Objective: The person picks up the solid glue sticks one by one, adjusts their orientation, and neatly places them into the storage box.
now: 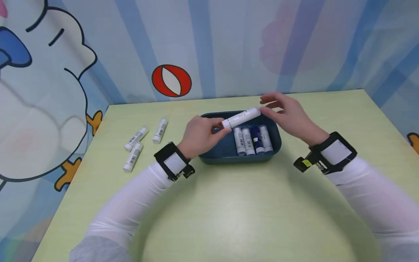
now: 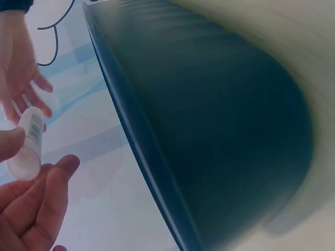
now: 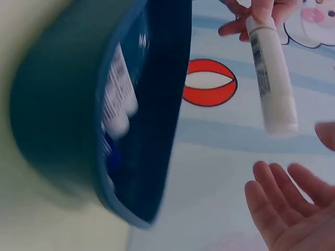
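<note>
My left hand [image 1: 202,135] pinches one end of a white glue stick [image 1: 241,117] between thumb and fingers. The stick is held slantwise above a dark blue bin [image 1: 216,159]. At its other end is my right hand [image 1: 289,113], fingers spread and fingertips close to the tube. The right wrist view shows a gap between this hand [image 3: 293,209] and the glue stick [image 3: 272,78]. Inside the bin, several glue sticks lie side by side in the right half: white ones [image 1: 239,142] and one with a dark blue body [image 1: 256,139].
Three more white glue sticks lie on the table left of the bin: one by itself [image 1: 160,130], and two close together, an upper one [image 1: 136,138] and a lower one [image 1: 133,157]. A cartoon-printed backdrop [image 1: 229,47] stands along the table's back edge.
</note>
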A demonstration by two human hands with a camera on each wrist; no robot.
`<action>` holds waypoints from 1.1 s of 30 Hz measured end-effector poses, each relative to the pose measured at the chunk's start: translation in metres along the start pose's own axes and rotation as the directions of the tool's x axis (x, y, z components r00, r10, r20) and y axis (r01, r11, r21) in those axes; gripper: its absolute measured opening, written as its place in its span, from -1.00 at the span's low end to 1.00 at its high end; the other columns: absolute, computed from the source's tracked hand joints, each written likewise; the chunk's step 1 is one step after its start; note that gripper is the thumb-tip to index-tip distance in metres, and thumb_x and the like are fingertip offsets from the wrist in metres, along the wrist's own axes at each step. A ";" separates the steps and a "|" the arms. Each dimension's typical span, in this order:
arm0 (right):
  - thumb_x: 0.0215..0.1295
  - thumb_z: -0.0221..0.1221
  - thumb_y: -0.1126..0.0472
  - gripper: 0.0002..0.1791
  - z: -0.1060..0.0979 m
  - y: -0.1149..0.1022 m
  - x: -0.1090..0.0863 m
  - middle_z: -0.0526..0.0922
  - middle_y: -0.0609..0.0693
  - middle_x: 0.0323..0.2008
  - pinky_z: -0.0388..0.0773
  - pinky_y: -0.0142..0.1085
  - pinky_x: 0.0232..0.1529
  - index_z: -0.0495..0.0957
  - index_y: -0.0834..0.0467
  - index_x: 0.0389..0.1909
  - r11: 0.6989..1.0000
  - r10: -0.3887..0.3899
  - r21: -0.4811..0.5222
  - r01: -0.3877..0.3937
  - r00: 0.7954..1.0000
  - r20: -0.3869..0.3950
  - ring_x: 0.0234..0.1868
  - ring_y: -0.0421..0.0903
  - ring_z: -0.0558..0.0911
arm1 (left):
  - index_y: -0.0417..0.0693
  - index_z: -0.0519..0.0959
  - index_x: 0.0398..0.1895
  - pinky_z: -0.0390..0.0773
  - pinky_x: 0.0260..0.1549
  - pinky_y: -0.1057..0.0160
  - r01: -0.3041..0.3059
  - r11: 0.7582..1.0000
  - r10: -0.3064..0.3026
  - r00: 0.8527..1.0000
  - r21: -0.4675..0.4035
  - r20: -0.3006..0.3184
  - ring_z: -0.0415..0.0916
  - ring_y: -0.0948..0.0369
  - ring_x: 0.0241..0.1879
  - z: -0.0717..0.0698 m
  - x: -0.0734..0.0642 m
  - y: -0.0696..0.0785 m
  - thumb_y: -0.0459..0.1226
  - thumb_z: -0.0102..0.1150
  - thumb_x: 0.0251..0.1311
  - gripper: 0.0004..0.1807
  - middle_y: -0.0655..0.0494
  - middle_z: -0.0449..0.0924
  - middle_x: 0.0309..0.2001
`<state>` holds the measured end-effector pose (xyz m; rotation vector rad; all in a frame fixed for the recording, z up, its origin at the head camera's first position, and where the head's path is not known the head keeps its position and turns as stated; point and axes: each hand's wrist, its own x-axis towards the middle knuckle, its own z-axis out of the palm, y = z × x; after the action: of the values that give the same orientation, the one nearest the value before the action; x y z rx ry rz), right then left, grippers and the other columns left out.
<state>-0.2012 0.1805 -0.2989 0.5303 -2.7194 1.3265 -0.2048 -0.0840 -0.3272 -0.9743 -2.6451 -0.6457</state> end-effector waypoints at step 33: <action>0.44 0.08 0.15 -0.55 0.034 -0.002 0.005 0.48 0.05 -0.02 0.52 -0.41 -0.04 0.34 0.34 0.21 0.630 0.235 0.758 -0.165 0.972 0.016 -0.11 -0.11 0.56 | -0.03 0.62 -0.02 0.42 -0.46 0.31 0.185 0.983 -0.182 0.979 -0.021 0.089 0.55 0.23 -0.39 -0.003 0.001 0.001 0.12 0.22 0.20 -0.52 0.13 0.69 -0.20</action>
<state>-0.2024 0.1512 -0.3173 0.1741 -2.0667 2.4934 -0.2046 -0.0843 -0.3241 -0.7882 -2.8336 -0.6980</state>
